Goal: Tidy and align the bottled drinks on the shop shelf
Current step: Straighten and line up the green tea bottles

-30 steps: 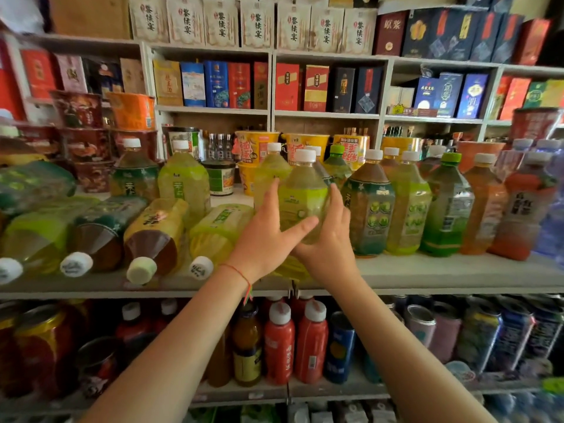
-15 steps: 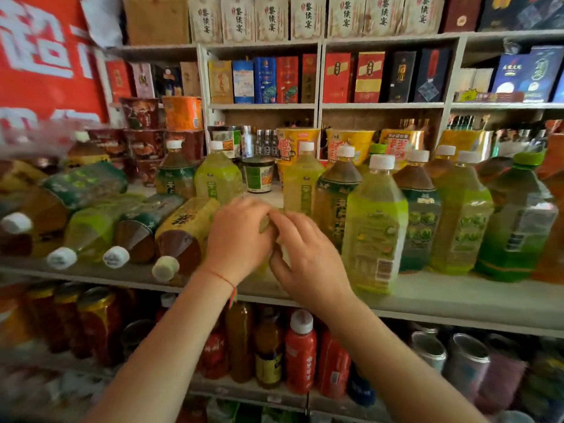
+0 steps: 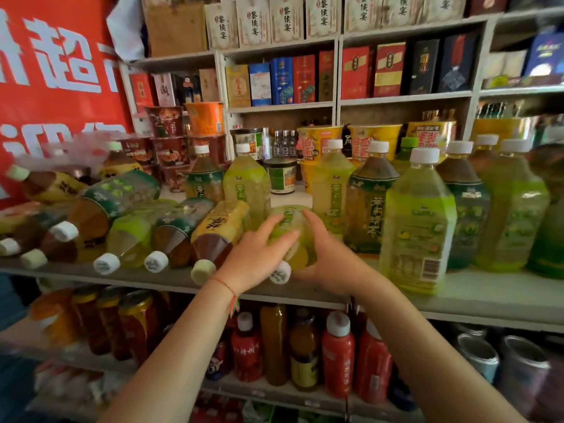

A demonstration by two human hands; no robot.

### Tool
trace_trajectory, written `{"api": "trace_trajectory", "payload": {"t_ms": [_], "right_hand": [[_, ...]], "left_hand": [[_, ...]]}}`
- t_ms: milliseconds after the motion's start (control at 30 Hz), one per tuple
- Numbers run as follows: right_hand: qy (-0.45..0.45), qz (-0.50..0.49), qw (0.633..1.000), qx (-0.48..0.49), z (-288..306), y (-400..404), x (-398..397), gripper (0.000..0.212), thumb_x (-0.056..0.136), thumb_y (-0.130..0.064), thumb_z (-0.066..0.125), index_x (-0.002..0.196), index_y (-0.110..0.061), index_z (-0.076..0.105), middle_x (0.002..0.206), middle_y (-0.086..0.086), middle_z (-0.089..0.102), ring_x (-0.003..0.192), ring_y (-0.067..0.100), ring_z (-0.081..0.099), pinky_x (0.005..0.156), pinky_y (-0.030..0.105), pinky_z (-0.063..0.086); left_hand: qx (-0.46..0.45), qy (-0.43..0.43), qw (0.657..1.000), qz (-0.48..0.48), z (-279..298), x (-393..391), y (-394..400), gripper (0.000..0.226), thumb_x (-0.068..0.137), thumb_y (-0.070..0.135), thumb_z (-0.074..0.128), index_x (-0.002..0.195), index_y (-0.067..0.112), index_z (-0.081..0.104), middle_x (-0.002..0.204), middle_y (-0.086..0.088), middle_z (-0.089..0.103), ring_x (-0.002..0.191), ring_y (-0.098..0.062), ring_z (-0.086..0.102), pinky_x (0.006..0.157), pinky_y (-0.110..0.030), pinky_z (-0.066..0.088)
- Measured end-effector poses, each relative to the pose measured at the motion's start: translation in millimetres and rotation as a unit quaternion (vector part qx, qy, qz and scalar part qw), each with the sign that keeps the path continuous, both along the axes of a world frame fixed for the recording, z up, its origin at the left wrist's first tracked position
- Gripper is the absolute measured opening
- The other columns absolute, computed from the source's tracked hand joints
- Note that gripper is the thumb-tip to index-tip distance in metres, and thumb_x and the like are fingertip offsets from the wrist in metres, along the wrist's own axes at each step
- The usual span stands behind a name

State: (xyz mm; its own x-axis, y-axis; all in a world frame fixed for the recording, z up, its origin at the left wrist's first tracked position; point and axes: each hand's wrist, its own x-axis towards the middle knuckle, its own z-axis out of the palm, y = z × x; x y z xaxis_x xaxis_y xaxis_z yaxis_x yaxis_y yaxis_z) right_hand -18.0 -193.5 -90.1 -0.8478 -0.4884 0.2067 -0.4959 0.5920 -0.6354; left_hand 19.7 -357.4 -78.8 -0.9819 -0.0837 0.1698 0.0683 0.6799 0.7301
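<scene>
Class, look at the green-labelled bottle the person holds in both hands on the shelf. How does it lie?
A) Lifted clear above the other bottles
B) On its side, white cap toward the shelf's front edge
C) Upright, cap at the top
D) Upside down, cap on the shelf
B: the green bottle lies on its side between the left hand and right hand, its white cap at the front edge of the shelf.

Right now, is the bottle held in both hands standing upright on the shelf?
No. The green bottle lies on its side, white cap toward the shelf edge, gripped by the left hand and right hand.
</scene>
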Motion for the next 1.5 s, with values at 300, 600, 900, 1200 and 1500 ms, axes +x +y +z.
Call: {"api": "trace_trajectory", "payload": {"t_ms": [300, 600, 900, 1200, 1500], "right_hand": [[0.072, -0.084, 0.991, -0.073, 22.7, -4.9, 25.4, 0.093, 0.065, -0.045, 0.09, 0.141, -0.044, 0.038, 0.12, -0.005, 0.05, 0.113, 0.019, 0.054, 0.089, 0.027, 0.044], [0.138, -0.237, 0.934, -0.229, 43.7, -9.8, 37.8, 0.069, 0.088, -0.052, 0.069, 0.144, -0.028, 0.037, 0.13, -0.003, 0.054, 0.118, 0.019, 0.056, 0.09, 0.038, 0.052], [0.169, -0.256, 0.942, -0.133, 41.2, -20.1, 14.1, 0.075, 0.093, -0.032, 0.064, 0.155, -0.019, 0.022, 0.149, 0.011, 0.037, 0.135, 0.033, 0.031, 0.109, 0.048, 0.036], [0.185, -0.214, 0.958, -0.042, 46.6, -29.4, 4.0, 0.072, 0.093, -0.014, 0.058, 0.155, -0.02, 0.022, 0.156, 0.014, 0.028, 0.139, 0.034, 0.027, 0.11, 0.044, 0.035], [0.373, -0.228, 0.891, -0.122, 25.9, -34.1, -3.1, 0.045, 0.079, -0.008, 0.07, 0.123, -0.004, 0.059, 0.128, 0.027, 0.051, 0.109, 0.045, 0.049, 0.081, 0.046, 0.046]], "left_hand": [[0.127, 0.097, 0.985, -0.063, 0.2, 4.7, -6.7, 0.063, 0.083, 0.072, 0.039, 0.139, 0.044, 0.049, 0.13, 0.016, 0.058, 0.124, -0.008, 0.054, 0.107, -0.04, 0.043], [0.139, 0.197, 0.967, -0.084, 22.9, 21.3, 7.6, 0.068, 0.089, 0.071, 0.036, 0.149, 0.04, 0.042, 0.14, 0.018, 0.055, 0.126, 0.001, 0.05, 0.099, -0.023, 0.04], [0.062, 0.187, 0.98, -0.037, 28.2, -20.4, 21.0, 0.058, 0.098, 0.045, 0.054, 0.152, 0.039, 0.035, 0.139, 0.002, 0.046, 0.13, -0.015, 0.043, 0.1, -0.031, 0.034], [0.096, 0.137, 0.986, -0.011, 32.3, -28.1, 24.6, 0.062, 0.101, 0.04, 0.053, 0.156, 0.045, 0.024, 0.16, -0.002, 0.03, 0.145, -0.024, 0.032, 0.115, -0.043, 0.031], [0.128, 0.135, 0.979, -0.082, 33.9, 1.9, 33.1, 0.031, 0.099, 0.033, 0.053, 0.129, 0.04, 0.06, 0.118, 0.023, 0.062, 0.113, 0.006, 0.056, 0.095, -0.009, 0.043]]}}
